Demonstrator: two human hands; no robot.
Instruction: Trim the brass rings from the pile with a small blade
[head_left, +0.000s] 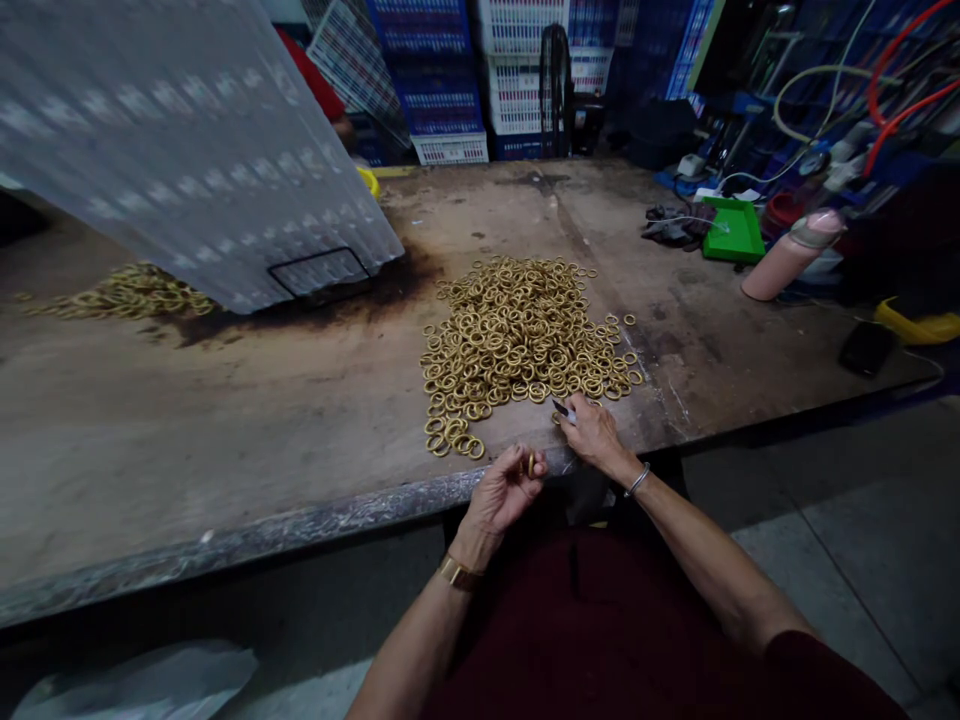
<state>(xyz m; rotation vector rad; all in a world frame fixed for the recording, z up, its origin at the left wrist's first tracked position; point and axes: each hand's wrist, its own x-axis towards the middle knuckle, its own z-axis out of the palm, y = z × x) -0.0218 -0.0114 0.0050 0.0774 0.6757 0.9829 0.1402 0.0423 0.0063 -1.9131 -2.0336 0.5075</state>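
Near the table's front edge, my left hand (504, 488) pinches a brass ring (532, 463) between its fingertips, palm turned up. Just to the right, my right hand (592, 432) is closed on a small dark-bladed knife (562, 411), with the blade pointing left toward the rings. One ring lies partly under the blade. A large pile of brass rings (517, 330) spreads over the wooden table (315, 420) just beyond both hands, and several looser rings lie at its left front corner.
A tall grey corrugated panel (225, 150) stands on the left, beside a second ring pile (142, 292). At the right are a green tray (735, 230), a pink bottle (791, 258) and a black phone-like object (867, 348). Crates and a fan (556, 90) stand behind; a person's red sleeve (311, 75) shows.
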